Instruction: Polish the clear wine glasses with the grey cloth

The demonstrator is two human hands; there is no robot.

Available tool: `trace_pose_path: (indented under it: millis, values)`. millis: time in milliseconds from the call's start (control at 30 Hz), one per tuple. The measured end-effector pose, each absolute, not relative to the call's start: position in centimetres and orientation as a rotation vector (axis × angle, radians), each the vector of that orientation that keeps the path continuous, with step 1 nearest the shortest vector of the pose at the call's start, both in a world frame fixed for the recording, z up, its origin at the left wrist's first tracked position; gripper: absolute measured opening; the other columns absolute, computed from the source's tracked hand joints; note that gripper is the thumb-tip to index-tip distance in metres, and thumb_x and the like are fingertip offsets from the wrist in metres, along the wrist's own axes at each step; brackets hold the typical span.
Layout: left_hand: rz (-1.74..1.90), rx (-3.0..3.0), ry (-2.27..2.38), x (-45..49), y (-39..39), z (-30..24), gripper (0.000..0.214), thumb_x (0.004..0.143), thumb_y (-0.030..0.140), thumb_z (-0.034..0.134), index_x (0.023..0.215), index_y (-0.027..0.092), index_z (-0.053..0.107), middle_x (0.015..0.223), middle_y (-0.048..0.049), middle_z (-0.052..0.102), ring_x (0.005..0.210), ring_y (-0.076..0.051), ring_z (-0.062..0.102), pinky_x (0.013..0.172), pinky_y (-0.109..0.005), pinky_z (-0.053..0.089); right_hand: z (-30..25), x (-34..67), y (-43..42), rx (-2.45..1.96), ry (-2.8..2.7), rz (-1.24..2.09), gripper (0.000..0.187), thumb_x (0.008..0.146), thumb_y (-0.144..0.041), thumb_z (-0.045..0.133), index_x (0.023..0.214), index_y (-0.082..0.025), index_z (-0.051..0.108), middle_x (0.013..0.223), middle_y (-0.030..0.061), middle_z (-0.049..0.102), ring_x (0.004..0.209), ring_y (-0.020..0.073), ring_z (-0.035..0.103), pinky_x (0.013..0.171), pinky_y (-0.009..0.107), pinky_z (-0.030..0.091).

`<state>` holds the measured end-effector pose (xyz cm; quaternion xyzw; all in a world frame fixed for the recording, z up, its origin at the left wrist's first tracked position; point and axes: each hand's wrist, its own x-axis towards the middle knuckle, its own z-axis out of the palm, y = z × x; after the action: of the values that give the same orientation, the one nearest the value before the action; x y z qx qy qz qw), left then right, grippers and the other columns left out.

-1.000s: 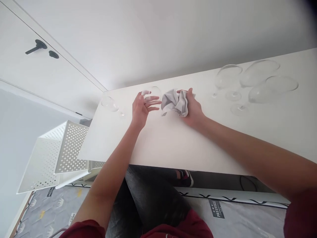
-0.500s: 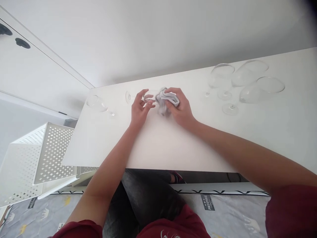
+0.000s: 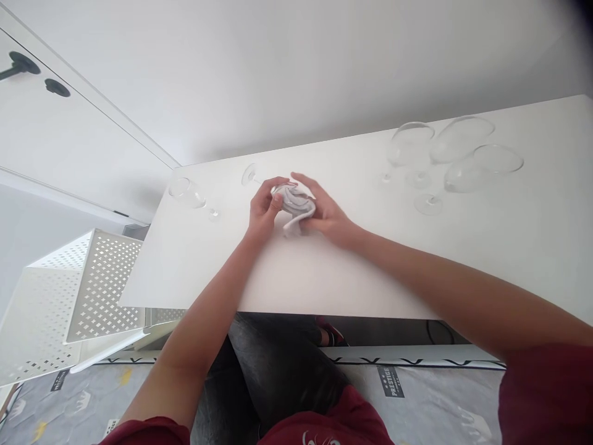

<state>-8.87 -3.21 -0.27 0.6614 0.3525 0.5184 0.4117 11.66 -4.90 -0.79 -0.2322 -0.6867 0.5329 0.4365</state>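
Observation:
Over the white table, my left hand [image 3: 265, 209] is closed round the bowl of a stemmed wine glass [image 3: 249, 175]. The glass lies sideways in it, its foot pointing left and its bowl mostly hidden by fingers and cloth. A light grey cloth [image 3: 296, 203] is bunched at the mouth of the bowl, partly inside it as far as I can see. My right hand [image 3: 324, 210] grips the cloth from the right, thumb below and fingers stretched along the top.
Three clear wine glasses [image 3: 458, 173] stand together on the right of the table [image 3: 370, 266]. Another glass [image 3: 188, 193] stands at its left end. A white perforated metal piece [image 3: 109, 284] is beside the left edge. A wall runs behind the table.
The cloth has moved left, from beside the bowl to its mouth, and my right hand has come closer to my left. The glass has tilted, its foot now higher.

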Motion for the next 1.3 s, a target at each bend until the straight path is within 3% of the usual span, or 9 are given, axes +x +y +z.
trace_pose_path:
  millis: [67,200,267,500,667,833,967,1133,1300]
  values:
    - [1.325,1.579,0.909,-8.8,-3.0,-0.5,0.051,0.101,0.070,0.062,0.132,0.030,0.065,0.119,-0.0080,0.076,0.102,-0.021,0.076,0.087,-0.034,0.062,-0.7,11.9,-4.6,-0.614,-1.652,1.328,0.089,0.100,-0.031,0.063,0.176,-0.034,0.016,0.125,0.0075,0.073,0.098,0.0245,0.072,0.090,0.045,0.064]
    - [1.338,1.571,1.004,-8.8,-3.0,-0.5,0.050,0.099,0.067,0.067,0.130,0.028,0.068,0.102,-0.0052,0.075,0.088,-0.017,0.073,0.085,-0.032,0.062,-0.6,11.8,-4.7,-0.746,-1.701,1.131,0.083,0.098,-0.023,0.060,0.173,-0.031,0.027,0.136,0.0100,0.069,0.104,0.0231,0.068,0.097,0.044,0.059]
    - [1.336,1.661,1.038,-8.8,-3.2,-0.3,0.049,0.098,0.065,0.070,0.127,0.026,0.072,0.105,-0.0063,0.076,0.083,-0.016,0.071,0.082,-0.031,0.060,-0.5,11.6,-4.9,-0.808,-1.773,1.116,0.087,0.094,-0.020,0.060,0.173,-0.033,0.026,0.133,0.0090,0.070,0.096,0.0216,0.067,0.091,0.042,0.059]
    - [1.380,1.582,1.011,-8.8,-3.0,-0.4,0.047,0.100,0.066,0.067,0.127,0.027,0.070,0.118,-0.0084,0.077,0.097,-0.019,0.076,0.088,-0.034,0.063,-0.8,12.4,-3.6,-0.674,-1.487,1.398,0.082,0.085,-0.020,0.063,0.163,-0.034,0.040,0.110,0.0021,0.071,0.080,0.0190,0.064,0.070,0.034,0.057]
    - [1.368,1.484,1.001,-8.5,-2.9,-0.6,0.053,0.096,0.067,0.072,0.133,0.031,0.066,0.119,-0.0074,0.075,0.106,-0.022,0.078,0.097,-0.039,0.065,-0.7,12.5,-3.4,-0.758,-1.479,1.307,0.083,0.085,-0.022,0.065,0.163,-0.037,0.040,0.109,0.0015,0.068,0.086,0.0195,0.064,0.075,0.034,0.060]
    - [1.259,1.554,0.999,-8.6,-3.4,-0.3,0.060,0.089,0.070,0.078,0.130,0.027,0.069,0.100,-0.0058,0.074,0.086,-0.020,0.076,0.084,-0.036,0.066,0.0,12.0,-4.4,-0.713,-1.625,1.390,0.082,0.084,-0.019,0.069,0.160,-0.035,0.043,0.125,0.0036,0.068,0.091,0.0190,0.064,0.076,0.033,0.058]
    - [1.327,1.469,1.045,-8.5,-3.2,-0.3,0.053,0.093,0.069,0.074,0.125,0.027,0.066,0.089,-0.0014,0.072,0.080,-0.016,0.074,0.084,-0.033,0.066,-0.1,12.5,-4.0,-0.636,-1.427,1.481,0.069,0.086,-0.025,0.069,0.151,-0.034,0.047,0.105,0.0005,0.069,0.082,0.0180,0.062,0.070,0.030,0.055]
    - [1.309,1.464,1.057,-7.9,-3.5,0.1,0.057,0.092,0.070,0.075,0.126,0.026,0.063,0.092,-0.0019,0.076,0.085,-0.018,0.078,0.089,-0.037,0.068,-0.6,12.7,-3.6,-0.729,-1.517,1.302,0.081,0.088,-0.026,0.070,0.161,-0.035,0.036,0.091,-0.0020,0.063,0.078,0.0183,0.059,0.074,0.034,0.055]
    - [1.268,1.576,1.092,-8.0,-3.7,0.1,0.060,0.090,0.070,0.078,0.130,0.026,0.065,0.082,-0.0010,0.073,0.070,-0.016,0.072,0.070,-0.030,0.061,0.1,12.0,-4.4,-0.878,-1.790,1.183,0.073,0.095,-0.029,0.067,0.162,-0.034,0.039,0.091,-0.0012,0.064,0.073,0.0179,0.056,0.074,0.037,0.055]
